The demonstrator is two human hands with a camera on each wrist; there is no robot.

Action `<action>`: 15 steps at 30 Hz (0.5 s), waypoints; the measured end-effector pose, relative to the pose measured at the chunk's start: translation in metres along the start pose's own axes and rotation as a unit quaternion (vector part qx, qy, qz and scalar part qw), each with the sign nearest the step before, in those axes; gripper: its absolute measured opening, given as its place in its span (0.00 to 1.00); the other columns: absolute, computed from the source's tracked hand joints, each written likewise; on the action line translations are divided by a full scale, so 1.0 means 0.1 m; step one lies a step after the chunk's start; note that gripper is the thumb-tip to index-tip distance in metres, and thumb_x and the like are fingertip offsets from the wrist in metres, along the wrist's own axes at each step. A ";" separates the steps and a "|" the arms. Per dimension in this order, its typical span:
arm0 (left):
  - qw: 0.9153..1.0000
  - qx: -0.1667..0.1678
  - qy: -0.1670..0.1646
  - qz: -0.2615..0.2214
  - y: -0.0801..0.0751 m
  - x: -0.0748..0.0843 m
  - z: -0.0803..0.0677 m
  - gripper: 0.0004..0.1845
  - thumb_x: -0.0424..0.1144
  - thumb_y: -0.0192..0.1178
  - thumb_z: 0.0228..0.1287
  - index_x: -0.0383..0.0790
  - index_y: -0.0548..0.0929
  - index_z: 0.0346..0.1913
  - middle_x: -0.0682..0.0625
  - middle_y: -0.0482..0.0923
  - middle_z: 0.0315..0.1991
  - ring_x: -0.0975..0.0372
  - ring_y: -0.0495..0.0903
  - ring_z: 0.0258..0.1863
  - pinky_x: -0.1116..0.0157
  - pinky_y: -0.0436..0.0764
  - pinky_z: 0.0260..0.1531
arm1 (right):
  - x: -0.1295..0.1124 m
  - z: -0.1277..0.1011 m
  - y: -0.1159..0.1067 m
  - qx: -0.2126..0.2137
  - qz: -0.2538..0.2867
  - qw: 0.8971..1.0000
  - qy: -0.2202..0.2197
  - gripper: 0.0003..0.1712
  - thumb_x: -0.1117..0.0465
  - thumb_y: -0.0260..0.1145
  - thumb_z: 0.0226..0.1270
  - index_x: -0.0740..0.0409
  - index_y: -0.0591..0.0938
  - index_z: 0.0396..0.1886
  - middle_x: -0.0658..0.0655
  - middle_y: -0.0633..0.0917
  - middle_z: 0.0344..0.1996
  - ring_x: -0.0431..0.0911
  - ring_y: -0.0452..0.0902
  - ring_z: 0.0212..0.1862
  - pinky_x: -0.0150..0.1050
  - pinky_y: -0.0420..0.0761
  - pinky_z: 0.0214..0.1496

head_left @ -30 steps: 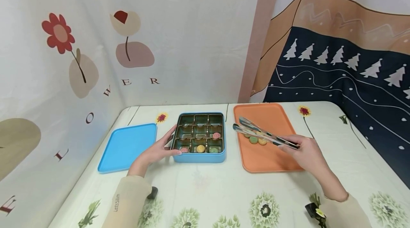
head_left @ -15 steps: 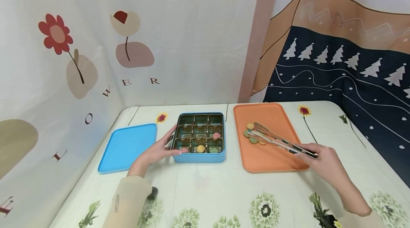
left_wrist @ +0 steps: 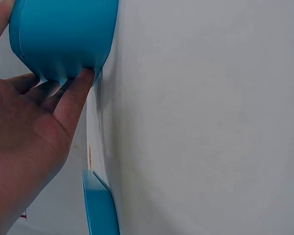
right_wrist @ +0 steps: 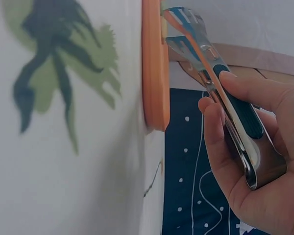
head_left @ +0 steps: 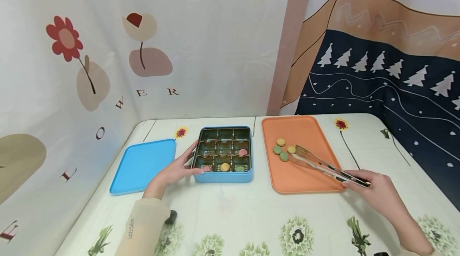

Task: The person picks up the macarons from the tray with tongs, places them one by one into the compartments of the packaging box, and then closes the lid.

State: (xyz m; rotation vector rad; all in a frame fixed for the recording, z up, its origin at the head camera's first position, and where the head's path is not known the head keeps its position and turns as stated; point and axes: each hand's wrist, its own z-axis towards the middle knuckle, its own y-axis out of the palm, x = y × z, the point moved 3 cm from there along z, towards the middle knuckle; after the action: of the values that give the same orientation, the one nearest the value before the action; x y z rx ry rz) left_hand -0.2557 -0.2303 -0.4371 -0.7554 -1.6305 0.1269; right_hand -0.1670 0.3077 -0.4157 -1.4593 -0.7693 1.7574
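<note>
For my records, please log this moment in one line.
left hand: touches blue box; right hand: holds open tongs beside yellow cookie on orange tray; box: four of nine cells occupied

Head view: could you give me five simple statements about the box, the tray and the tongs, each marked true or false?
1. Green cookies and yellow cookies lie on the orange tray. True.
2. The blue lid covers the blue box. False: the blue lid lies to its left.
3. The right grip holds the tongs. True.
4. The left grip touches the orange tray. False: it touches the blue box.
5. Every compartment holds a cookie. False: the far row shows none.
</note>
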 end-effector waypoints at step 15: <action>0.999 0.002 0.026 0.020 0.01 -0.04 0.01 0.57 0.45 0.69 0.63 0.58 0.36 0.81 0.39 0.32 0.82 0.39 0.41 0.79 0.37 0.56 0.73 | 0.05 0.00 0.04 -0.051 -0.006 0.998 0.032 0.22 0.52 0.73 0.63 0.60 0.87 0.53 0.71 0.86 0.50 0.54 0.82 0.45 0.32 0.67 0.30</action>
State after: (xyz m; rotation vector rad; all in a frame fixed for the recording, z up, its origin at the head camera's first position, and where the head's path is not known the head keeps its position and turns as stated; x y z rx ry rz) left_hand -0.2563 -0.2314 -0.4408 -0.7830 -1.5670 0.1377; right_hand -0.1681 0.3099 -0.4220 -1.5677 -0.8417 1.6751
